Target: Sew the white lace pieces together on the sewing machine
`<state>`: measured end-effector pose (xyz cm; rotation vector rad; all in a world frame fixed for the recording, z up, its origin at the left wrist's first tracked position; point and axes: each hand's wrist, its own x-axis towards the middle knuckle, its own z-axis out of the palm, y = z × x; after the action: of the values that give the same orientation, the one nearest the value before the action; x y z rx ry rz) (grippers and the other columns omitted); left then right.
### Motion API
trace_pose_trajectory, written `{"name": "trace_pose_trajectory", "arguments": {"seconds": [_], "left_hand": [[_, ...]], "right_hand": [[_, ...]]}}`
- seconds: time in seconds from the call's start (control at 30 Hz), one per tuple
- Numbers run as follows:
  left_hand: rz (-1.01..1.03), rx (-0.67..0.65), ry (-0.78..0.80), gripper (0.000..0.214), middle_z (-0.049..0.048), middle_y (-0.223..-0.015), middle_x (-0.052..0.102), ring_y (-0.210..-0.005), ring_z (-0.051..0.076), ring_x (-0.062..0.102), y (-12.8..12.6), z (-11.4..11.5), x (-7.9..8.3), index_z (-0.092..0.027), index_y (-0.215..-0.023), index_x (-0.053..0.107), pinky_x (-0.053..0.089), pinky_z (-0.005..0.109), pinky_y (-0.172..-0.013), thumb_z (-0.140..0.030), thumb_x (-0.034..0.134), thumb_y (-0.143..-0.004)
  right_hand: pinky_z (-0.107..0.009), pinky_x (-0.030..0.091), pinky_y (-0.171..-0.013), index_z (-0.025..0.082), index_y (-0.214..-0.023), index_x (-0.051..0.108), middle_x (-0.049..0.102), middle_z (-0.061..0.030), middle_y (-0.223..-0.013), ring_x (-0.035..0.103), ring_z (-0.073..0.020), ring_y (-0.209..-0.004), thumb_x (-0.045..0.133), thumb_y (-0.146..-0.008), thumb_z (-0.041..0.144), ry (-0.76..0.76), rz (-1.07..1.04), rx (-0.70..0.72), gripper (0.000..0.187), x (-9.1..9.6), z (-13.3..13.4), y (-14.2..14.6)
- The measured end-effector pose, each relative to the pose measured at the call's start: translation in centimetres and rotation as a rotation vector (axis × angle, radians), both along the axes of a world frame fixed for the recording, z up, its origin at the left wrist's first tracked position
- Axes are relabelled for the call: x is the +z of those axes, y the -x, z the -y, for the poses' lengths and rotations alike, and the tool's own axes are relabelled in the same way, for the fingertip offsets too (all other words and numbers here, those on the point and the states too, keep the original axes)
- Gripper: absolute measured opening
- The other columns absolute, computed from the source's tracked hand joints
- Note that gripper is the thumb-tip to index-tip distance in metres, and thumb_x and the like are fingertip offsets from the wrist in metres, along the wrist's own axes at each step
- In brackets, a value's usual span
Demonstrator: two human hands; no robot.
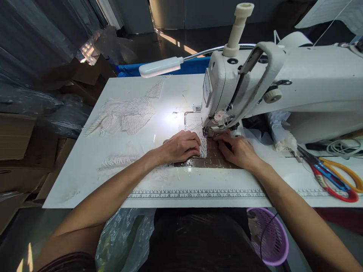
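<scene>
A strip of white lace (203, 146) runs under the needle end of a white sewing machine (219, 81). My left hand (183, 146) lies on the lace left of the presser foot, its fingers curled and pressed together on the fabric. Just right of the foot is my right hand (237, 149), fingers bent and closed, with the fingertips close against the machine's metal parts; what they pinch, if anything, is hidden. Beneath both hands shows the brown machine plate (218, 160). A small pinkish fabric flower (220, 116) hangs on the machine head.
More lace pieces (127, 113) lie on the white table at left. Scissors (336, 177) with coloured handles rest at right. A ruler tape (195, 194) runs along the front edge. A lamp (161, 67) reaches over the back; a purple basket (269, 238) stands below. Cardboard boxes (25, 139) fill the left.
</scene>
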<state>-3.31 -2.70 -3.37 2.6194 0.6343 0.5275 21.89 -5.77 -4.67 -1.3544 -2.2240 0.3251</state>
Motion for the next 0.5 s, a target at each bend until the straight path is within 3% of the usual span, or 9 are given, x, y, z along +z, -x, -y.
{"name": "trace_pose_trajectory", "arguments": {"seconds": [0.1,0.23,0.37,0.5], "left_hand": [[0.002,0.024,-0.006,0.022,0.0086,-0.107,0.065,-0.096,0.017,0.061,-0.1,0.2,0.2,-0.016,-0.086,0.065,0.049,0.036,-0.088,-0.024,0.048,-0.097],[0.046,0.064,-0.043,0.023,0.0105,-0.107,0.064,-0.097,0.018,0.061,-0.3,0.2,0.5,-0.014,-0.086,0.062,0.050,0.038,-0.087,-0.025,0.046,-0.099],[0.116,0.017,-0.129,0.024,0.0116,-0.102,0.067,-0.095,0.019,0.063,-0.6,0.2,0.2,-0.013,-0.097,0.062,0.055,0.037,-0.082,-0.036,0.057,-0.094],[0.158,0.060,-0.191,0.016,0.0081,-0.091,0.069,-0.085,0.016,0.066,-0.6,0.2,0.2,-0.014,-0.090,0.063,0.058,0.034,-0.074,-0.025,0.053,-0.096]], "right_hand": [[-0.033,0.053,-0.069,0.018,-0.109,0.067,0.067,-0.0091,-0.095,0.066,-0.0210,-0.080,0.048,-0.090,0.019,-0.005,-0.016,0.037,0.027,0.3,0.4,0.1],[-0.037,0.053,-0.081,0.020,-0.112,0.063,0.065,-0.0103,-0.109,0.064,-0.0230,-0.095,0.058,-0.088,0.026,0.006,-0.134,0.200,0.026,0.7,1.0,0.9],[-0.035,0.054,-0.073,0.020,-0.100,0.061,0.067,-0.0076,-0.093,0.064,-0.0200,-0.080,0.057,-0.091,0.030,0.035,-0.235,0.256,0.013,0.8,1.0,2.1],[-0.033,0.053,-0.068,0.020,-0.098,0.062,0.066,-0.0064,-0.088,0.063,-0.0186,-0.075,0.056,-0.092,0.031,0.027,-0.257,0.223,0.013,0.8,0.8,2.0]]}}
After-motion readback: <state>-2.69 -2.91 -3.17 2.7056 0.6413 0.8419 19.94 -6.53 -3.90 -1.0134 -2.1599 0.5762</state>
